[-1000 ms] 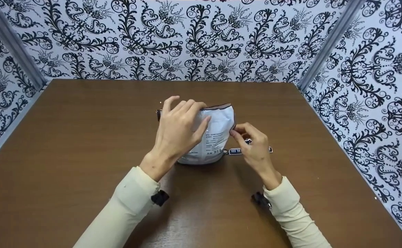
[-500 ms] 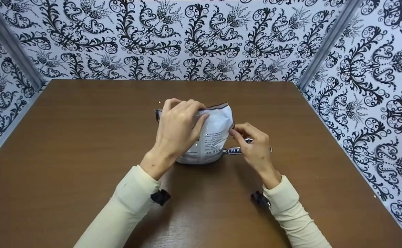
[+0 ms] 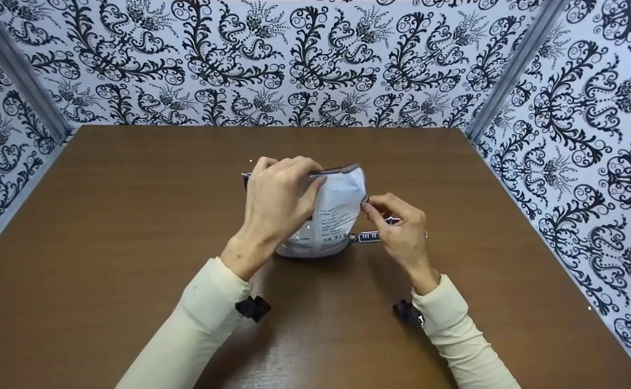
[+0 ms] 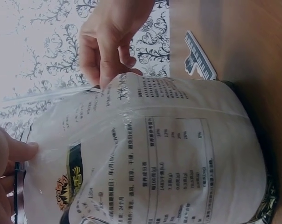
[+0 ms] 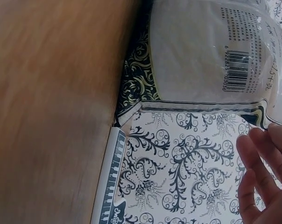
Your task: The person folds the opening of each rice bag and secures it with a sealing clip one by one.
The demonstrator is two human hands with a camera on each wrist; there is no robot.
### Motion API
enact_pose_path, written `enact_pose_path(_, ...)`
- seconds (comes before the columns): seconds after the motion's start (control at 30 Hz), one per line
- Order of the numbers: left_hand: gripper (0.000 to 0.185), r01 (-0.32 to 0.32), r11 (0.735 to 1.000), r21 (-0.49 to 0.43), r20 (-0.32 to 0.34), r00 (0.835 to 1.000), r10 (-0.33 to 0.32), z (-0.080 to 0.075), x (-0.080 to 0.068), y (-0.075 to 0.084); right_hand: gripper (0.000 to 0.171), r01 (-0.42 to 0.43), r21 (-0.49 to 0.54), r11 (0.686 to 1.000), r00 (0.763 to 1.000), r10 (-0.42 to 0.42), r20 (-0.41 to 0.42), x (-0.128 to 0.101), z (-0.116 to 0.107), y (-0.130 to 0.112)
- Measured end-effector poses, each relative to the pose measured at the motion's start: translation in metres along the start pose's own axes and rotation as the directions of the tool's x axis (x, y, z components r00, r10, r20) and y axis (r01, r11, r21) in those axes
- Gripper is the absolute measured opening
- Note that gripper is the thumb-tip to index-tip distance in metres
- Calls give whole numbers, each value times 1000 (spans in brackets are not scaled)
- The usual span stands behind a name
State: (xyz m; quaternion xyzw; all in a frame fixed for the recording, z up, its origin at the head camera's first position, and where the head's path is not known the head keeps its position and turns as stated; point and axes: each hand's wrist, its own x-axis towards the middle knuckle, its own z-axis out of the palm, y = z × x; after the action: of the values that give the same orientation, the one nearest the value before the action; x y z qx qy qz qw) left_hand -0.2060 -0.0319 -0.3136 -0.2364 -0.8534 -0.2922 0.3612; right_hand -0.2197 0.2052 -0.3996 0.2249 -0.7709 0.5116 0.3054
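Note:
A white plastic rice bag [image 3: 337, 216], printed with rows of text, stands upright on the table. In the head view my left hand [image 3: 277, 200] holds its top edge, thumb in front and fingers over the far side. My right hand [image 3: 402, 224] pinches the bag's right side edge between thumb and fingers, below the top corner. The left wrist view shows the bag's wrinkled back [image 4: 178, 154] with a nutrition table. From the right wrist, a barcode and dark scroll pattern show near the bag's base.
A flat clip with a piano-key pattern [image 3: 368, 236] lies on the brown wooden table [image 3: 131, 227], just right of the bag and partly behind my right hand. Black-and-white patterned panels [image 3: 228, 54] stand along the back and sides.
My left hand's fingers have curled down farther over the bag's top edge, and the top has tilted slightly. The right hand keeps its pinch at the side edge.

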Motion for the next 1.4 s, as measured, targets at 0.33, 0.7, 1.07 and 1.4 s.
enact_pose_path(0.33, 11, -14, 1000, 22, 32, 999, 13, -1, 3, 3, 3, -27, -18, 999, 1000, 27, 0, -1, 0, 0)
enact_pose_path(0.7, 17, -65, 998, -13, 57, 996, 66, 3, 9, 11, 10, -87, -11, 996, 996, 86, -13, 3, 1, -6)
enact_pose_path(1.07, 14, -33, 998, -57, 41, 999, 35, 10, 11, 10, 8, -90, 73, 993, 995, 93, -42, 7, 2, -6)
enact_pose_path(1.4, 10, -33, 996, -86, -26, 999, 31, 9, 11, 11, 6, 38, 89, 995, 993, -27, -117, 8, 2, -5)
